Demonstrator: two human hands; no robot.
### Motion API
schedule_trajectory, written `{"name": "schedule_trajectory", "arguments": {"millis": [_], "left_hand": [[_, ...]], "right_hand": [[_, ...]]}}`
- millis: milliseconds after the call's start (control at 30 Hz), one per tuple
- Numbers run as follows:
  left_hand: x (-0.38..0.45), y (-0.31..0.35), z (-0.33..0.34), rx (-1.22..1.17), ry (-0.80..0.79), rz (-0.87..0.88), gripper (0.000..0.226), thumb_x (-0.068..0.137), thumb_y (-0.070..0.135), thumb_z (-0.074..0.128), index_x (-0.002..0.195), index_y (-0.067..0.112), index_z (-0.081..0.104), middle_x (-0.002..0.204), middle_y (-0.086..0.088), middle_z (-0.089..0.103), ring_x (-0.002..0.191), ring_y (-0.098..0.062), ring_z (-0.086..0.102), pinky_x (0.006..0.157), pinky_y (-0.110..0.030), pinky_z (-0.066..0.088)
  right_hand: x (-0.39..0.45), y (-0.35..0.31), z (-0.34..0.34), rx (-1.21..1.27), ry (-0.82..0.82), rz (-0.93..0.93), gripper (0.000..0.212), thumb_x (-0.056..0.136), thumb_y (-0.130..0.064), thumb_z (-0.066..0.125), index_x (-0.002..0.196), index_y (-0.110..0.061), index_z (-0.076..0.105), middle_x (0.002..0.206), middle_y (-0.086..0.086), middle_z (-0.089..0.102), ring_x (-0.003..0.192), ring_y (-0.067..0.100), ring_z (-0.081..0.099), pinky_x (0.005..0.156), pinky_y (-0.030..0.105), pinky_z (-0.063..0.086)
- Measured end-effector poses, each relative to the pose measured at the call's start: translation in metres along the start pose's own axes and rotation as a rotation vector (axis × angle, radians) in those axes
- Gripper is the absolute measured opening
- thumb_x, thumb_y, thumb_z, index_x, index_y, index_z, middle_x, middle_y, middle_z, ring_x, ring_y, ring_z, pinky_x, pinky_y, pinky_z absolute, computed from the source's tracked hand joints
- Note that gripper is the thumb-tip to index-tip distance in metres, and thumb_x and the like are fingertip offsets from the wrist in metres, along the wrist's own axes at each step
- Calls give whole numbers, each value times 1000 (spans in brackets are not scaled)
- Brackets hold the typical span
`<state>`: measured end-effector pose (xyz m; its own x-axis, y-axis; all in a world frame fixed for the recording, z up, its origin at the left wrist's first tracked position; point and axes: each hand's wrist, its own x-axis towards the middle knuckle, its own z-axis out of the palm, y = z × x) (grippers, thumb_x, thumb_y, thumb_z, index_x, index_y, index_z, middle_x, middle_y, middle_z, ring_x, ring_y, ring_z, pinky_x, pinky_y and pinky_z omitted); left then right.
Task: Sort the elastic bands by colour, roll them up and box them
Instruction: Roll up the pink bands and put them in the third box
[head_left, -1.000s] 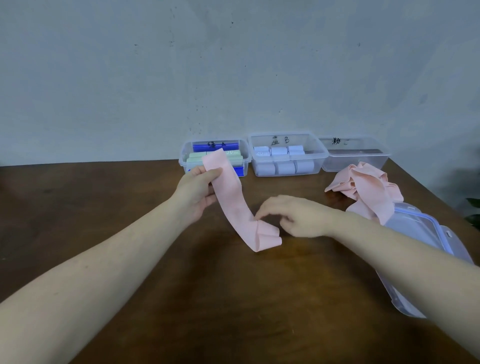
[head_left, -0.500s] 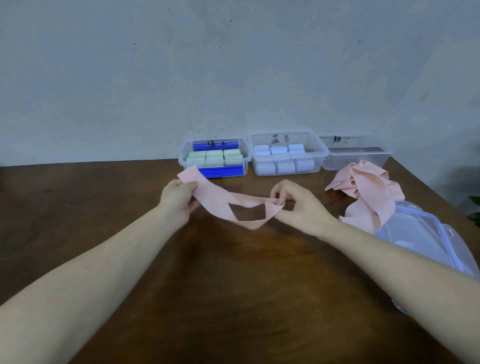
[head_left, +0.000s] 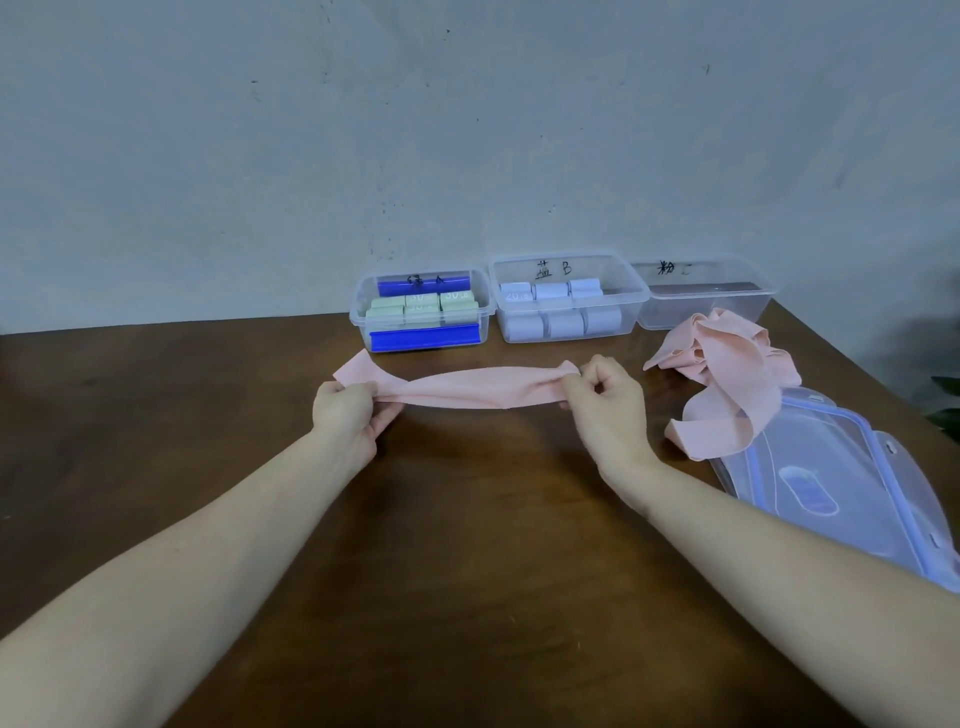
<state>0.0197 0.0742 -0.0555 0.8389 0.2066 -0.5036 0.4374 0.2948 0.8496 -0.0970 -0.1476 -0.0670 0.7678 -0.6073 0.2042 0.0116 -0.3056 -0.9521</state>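
A pink elastic band (head_left: 470, 389) is stretched flat between my hands just above the brown table (head_left: 467, 545). My left hand (head_left: 349, 410) pinches its left end, my right hand (head_left: 602, 400) pinches its right end. A loose heap of pink bands (head_left: 727, 364) lies at the right. Three clear boxes stand at the back: the left box (head_left: 422, 309) holds green rolls, the middle box (head_left: 566, 299) holds pale blue rolls, and the right box (head_left: 701, 296) holds no rolls that I can see.
Clear lids with blue rims (head_left: 841, 488) lie stacked at the right edge, under the tail of the pink heap. A grey wall rises right behind the boxes. A dark green leaf (head_left: 946, 405) shows at the far right.
My hands have moved apart and pulled the pink band from a hanging, twisted loop into a straight horizontal strip. My right hand took hold of its free end.
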Motion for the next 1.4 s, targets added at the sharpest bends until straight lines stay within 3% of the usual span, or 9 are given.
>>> {"name": "schedule_trajectory", "arguments": {"millis": [100,200,267,367,500,733,900,1100,1400], "left_hand": [[-4,0,3,26,-4,18,54,97,-2,52,146,17,37,130,-12,55,80,-22,66,63,-34,62],[-4,2,3,67,-10,16,55,98,1,54,147,19,36,129,-12,57,83,-22,68,67,-36,63],[-5,3,3,89,-13,23,52,98,3,56,145,19,39,128,-11,57,86,-22,68,65,-34,62],[-6,1,6,111,-24,70,44,97,4,57,137,18,43,124,-9,58,88,-21,68,61,-31,61],[-8,-4,14,163,-22,144,35,96,3,58,123,23,45,119,-5,58,92,-23,68,63,-31,61],[0,-5,21,220,-76,90,30,98,9,57,126,19,50,117,-6,60,87,-19,68,63,-28,60],[3,-7,31,262,-144,94,22,96,14,64,117,19,58,116,-2,64,90,-16,67,69,-30,61],[5,-9,45,222,-252,59,23,94,13,67,116,17,61,113,-3,69,92,-17,71,70,-32,61],[13,-23,54,439,-208,276,58,90,18,72,142,19,46,142,-2,48,120,-19,55,97,-39,54]], "right_hand": [[-3,-2,-6,-213,-73,-204,23,92,-16,63,80,-22,45,77,0,50,70,8,49,63,14,41],[-1,-2,-11,-310,-240,-254,25,92,-17,61,108,-35,52,102,-9,54,89,3,55,71,9,43],[-1,1,-13,-352,-310,-282,21,93,-14,59,104,-32,59,113,-14,53,100,0,55,78,6,44],[-1,5,-14,-308,-273,-156,20,94,-8,54,93,-27,60,102,-12,59,97,5,56,76,15,46],[2,-3,-13,-209,-214,78,31,96,-5,47,113,-29,55,110,-9,58,96,4,54,69,14,40],[-5,-6,-27,-6,-772,363,36,84,-29,74,118,-27,64,105,4,68,83,16,50,67,26,40],[-13,-13,-35,33,-934,419,50,83,-25,80,127,-27,57,104,5,72,85,15,55,68,26,42],[-30,-10,-36,-295,-759,84,38,81,-25,82,111,-36,61,95,-5,65,86,13,63,73,20,56],[-33,2,-47,-292,-753,195,30,88,-35,75,112,-33,57,94,-2,69,58,2,57,76,30,59]]}}
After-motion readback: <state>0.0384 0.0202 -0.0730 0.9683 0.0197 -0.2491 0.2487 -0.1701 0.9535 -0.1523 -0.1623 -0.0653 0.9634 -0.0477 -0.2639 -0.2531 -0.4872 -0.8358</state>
